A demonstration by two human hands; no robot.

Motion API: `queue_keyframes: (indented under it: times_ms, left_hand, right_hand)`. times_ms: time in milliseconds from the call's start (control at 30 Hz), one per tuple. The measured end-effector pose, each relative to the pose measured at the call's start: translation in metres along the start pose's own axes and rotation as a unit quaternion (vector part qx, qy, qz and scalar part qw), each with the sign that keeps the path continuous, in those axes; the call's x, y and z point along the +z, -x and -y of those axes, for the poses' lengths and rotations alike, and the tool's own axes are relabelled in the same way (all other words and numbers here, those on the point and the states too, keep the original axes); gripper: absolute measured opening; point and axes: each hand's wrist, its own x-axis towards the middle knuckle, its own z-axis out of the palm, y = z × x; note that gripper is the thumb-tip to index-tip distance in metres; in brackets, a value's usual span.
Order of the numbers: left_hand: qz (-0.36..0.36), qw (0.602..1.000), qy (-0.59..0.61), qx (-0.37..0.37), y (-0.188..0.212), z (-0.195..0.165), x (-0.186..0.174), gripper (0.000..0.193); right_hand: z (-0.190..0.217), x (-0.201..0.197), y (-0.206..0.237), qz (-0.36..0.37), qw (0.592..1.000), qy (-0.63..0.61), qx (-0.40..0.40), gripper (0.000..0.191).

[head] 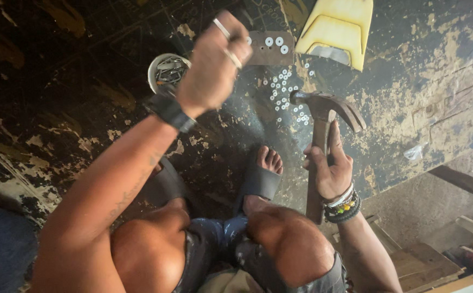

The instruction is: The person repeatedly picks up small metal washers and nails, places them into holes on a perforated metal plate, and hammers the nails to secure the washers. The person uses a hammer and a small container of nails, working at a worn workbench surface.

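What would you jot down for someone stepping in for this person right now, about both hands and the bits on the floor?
Right hand: closed round the wooden handle of a claw hammer, head up and off the floor.
Left hand: raised in a loose fist above a small white bowl of metal bits; whether it pinches anything cannot be told.
On the floor: small white rings scattered ahead of the sandalled foot; a brown strip with three rings on it; a yellow moulded piece beyond.
Done: three rings sit on the strip.
Left: most rings lie loose.
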Motion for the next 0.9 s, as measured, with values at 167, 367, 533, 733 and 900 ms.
queue_keyframes:
  times_ms: [167, 367, 533, 733, 900]
  left_hand:
    - [0.024, 0.906, 0.366, -0.210, -0.019, 0.003, -0.026, 0.009]
    - [0.053, 0.952, 0.244, -0.179, -0.026, 0.010, -0.024, 0.018]
    - [0.091, 0.993, 0.000, 0.078, -0.037, 0.012, -0.014, 0.026]
    - [0.083, 0.987, 0.083, 0.108, -0.054, 0.020, 0.002, 0.008]
    - [0.045, 0.982, 0.020, 0.185, -0.054, 0.025, 0.008, 0.010]
  right_hand:
    - [-0.001, 0.003, -0.001, -0.001, 1.000, 0.001, 0.018, 0.070]
    - [-0.001, 0.004, -0.002, 0.018, 0.999, 0.036, 0.021, 0.069]
    - [-0.002, 0.007, -0.004, 0.021, 0.999, 0.030, 0.020, 0.069]
    - [-0.005, 0.009, -0.003, 0.025, 0.999, 0.041, 0.020, 0.069]
    - [-0.006, 0.009, -0.002, 0.025, 0.999, 0.037, 0.021, 0.070]
